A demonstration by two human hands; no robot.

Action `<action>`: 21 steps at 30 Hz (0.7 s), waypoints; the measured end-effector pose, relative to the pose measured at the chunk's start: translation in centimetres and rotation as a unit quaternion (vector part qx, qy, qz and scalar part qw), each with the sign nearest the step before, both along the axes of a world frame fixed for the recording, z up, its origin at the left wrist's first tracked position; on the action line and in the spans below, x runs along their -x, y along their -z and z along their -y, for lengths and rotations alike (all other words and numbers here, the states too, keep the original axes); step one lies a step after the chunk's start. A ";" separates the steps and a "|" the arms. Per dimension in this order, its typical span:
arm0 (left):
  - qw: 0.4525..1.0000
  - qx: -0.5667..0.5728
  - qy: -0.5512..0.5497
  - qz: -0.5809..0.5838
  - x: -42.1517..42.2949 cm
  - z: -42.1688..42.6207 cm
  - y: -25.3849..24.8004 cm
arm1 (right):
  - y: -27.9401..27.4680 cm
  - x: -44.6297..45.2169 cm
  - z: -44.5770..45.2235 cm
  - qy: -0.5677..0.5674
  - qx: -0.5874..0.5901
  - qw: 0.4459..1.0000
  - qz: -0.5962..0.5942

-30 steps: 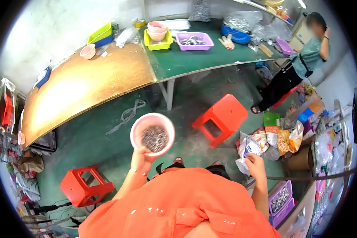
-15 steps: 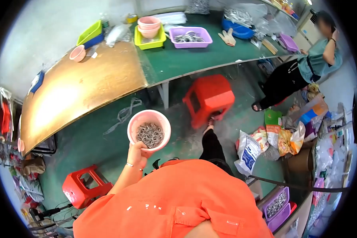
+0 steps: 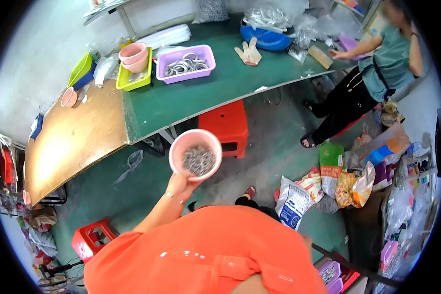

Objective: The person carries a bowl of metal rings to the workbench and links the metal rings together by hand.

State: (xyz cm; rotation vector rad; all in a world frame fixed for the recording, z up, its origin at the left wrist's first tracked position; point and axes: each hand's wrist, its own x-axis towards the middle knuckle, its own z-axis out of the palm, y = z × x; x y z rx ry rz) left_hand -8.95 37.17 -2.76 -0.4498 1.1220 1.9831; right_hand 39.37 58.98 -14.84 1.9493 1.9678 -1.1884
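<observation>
My left hand [image 3: 180,184] is closed on the rim of a pink plastic bowl [image 3: 173,153], out in front of my body. Inside the bowl lies a heap of small grey metal rings [image 3: 199,160]. Just beyond the bowl a red plastic stool [image 3: 223,120] stands partly beneath the table edge. My right hand does not show. My foot [image 3: 250,191] rests on the floor beyond my orange shirt.
The green table [image 3: 166,100] carries a purple tray [image 3: 186,76] of metal rings, a yellow-green tray [image 3: 127,87] with pink bowls, and a white glove [image 3: 250,52]. Another person [image 3: 382,68] stands at the right. Filled sacks [image 3: 294,202] lie on the floor; another red stool [image 3: 90,240] stands lower left.
The red stool has slid in under the table, and my foot has left it for the floor. The bowl stays in my left hand. The other person's arm now reaches to the table.
</observation>
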 end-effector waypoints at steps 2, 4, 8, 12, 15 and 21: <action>0.999 -0.001 0.013 0.034 -0.2 -5.0 -0.2 | -2.1 -1.1 -3.1 0.081 -0.007 0.996 -0.027; 0.998 -0.037 0.029 0.038 0.2 -10.0 -0.8 | -4.2 -0.9 -6.2 0.218 -0.023 0.968 -0.124; 0.999 -0.005 0.022 0.042 0.0 -17.3 -2.4 | -7.4 0.5 -10.5 0.200 0.008 0.978 -0.064; 0.999 -0.012 0.034 0.033 2.5 -23.2 -2.0 | -2.0 -0.7 -14.6 0.201 0.041 0.972 -0.119; 0.998 -0.003 0.056 0.014 5.8 -27.6 1.1 | -1.4 0.6 -17.5 0.034 -0.021 0.997 -0.067; 0.998 0.016 -0.054 0.028 12.9 -38.3 2.1 | 0.8 5.5 -23.7 -0.121 -0.022 0.992 0.007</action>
